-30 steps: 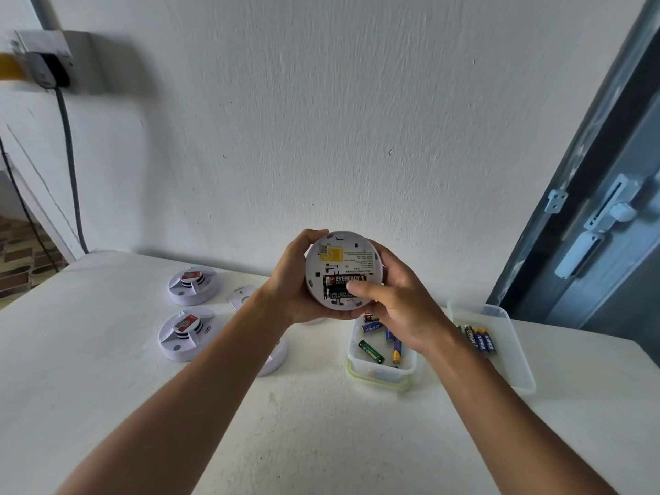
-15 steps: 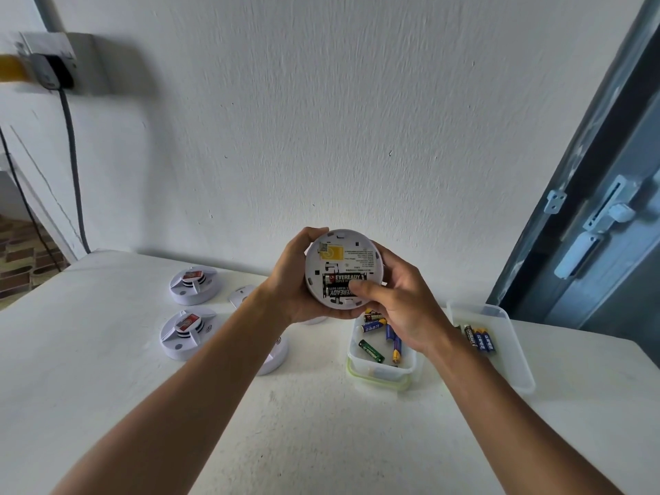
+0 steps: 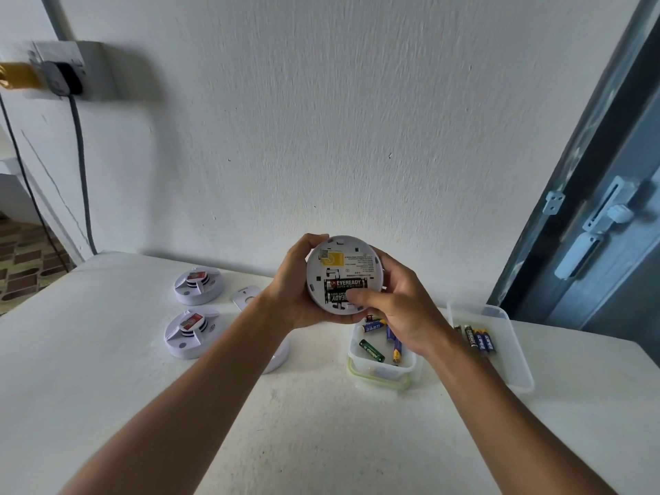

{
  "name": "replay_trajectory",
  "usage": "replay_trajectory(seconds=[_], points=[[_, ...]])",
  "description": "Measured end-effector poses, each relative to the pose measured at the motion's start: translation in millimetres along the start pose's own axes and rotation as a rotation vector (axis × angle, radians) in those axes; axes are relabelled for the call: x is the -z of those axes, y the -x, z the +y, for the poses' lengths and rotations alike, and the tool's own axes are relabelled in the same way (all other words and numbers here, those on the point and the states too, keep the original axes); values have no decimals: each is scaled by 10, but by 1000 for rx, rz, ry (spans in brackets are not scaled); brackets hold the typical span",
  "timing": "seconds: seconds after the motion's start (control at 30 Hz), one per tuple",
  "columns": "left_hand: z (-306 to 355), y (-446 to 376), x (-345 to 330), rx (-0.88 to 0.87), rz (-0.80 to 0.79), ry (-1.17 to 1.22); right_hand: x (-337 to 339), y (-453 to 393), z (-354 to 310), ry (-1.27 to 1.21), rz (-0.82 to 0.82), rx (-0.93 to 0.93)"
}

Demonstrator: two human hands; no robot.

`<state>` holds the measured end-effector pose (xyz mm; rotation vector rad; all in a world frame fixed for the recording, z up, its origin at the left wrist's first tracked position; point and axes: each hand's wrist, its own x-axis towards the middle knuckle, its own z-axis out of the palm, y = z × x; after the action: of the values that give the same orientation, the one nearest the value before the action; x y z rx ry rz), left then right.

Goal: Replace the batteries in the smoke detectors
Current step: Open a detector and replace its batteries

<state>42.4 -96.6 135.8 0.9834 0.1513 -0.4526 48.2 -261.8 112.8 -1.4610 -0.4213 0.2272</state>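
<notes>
I hold a round white smoke detector point(image 3: 344, 260) up above the table, its back facing me. Two black Eveready batteries point(image 3: 343, 290) lie in its open compartment. My left hand point(image 3: 293, 287) grips the detector's left rim. My right hand point(image 3: 400, 305) holds the right rim, with the thumb pressing on the lower battery. Below, a small clear tub point(image 3: 378, 369) holds several loose batteries. A clear lid or tray point(image 3: 514, 355) to the right carries a few more batteries point(image 3: 478, 337).
Two white detectors point(image 3: 198, 284) point(image 3: 191, 332) with red-labelled centres sit on the white table point(image 3: 321, 423) at the left. Another white round part point(image 3: 244, 296) lies behind my left forearm. A wall socket with a cable point(image 3: 68, 78) is upper left; a door point(image 3: 607, 209) stands right.
My right thumb has slid slightly along the lower battery. The detector stays in both hands at about the same height.
</notes>
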Motion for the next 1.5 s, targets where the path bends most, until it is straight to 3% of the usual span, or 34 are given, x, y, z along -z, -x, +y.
replay_trajectory(seconds=[0.93, 1.13, 1.3, 1.5], points=[[-331, 203, -6, -38, 108, 28, -16, 198, 50, -165, -87, -133], [-314, 398, 344, -108, 209, 180, -309, 75, 122, -35, 39, -241], [-92, 530, 905, -232, 309, 324, -693, -176, 225, 30, 156, -195], [283, 593, 1619, -326, 344, 455, -1283, -913, 586, 494, 156, -96]])
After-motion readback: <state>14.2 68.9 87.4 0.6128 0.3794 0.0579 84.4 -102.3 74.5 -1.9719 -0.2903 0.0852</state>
